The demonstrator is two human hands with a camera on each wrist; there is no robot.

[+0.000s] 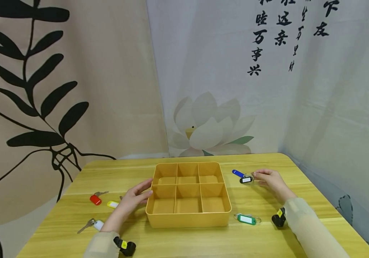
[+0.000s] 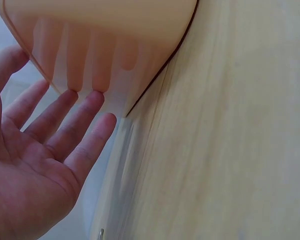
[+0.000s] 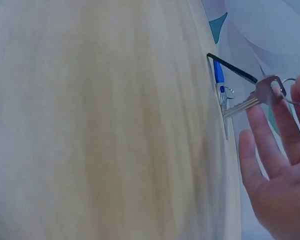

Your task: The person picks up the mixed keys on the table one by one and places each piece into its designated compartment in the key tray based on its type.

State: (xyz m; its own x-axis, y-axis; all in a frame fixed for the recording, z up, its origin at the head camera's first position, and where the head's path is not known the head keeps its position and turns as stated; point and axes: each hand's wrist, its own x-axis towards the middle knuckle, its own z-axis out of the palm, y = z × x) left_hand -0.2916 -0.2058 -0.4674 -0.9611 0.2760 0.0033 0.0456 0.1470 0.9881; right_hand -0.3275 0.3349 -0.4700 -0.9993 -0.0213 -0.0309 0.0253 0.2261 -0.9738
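A yellow box (image 1: pixel 189 220) with several square compartments stands on the wooden table. My left hand (image 1: pixel 132 200) is at its left side, fingers spread and fingertips right at the wall, as the left wrist view (image 2: pixel 45 155) shows of that hand. To the right of the box, my right hand (image 1: pixel 271 182) pinches the ring of a key (image 3: pixel 264 92) between thumb and forefinger; its other fingers are extended. A black key tag (image 1: pixel 246 180) with a white label hangs from that ring. Close beside it lies a blue key tag (image 1: pixel 238 173) with its own key.
On the left side of the table lie a red-tagged key (image 1: pixel 95 200), a yellow tag (image 1: pixel 113 204) partly behind the left hand, and a key with a white tag (image 1: pixel 98 224) near the left wrist. A green key tag (image 1: pixel 247 219) rests right of the box. Printed curtains hang behind.
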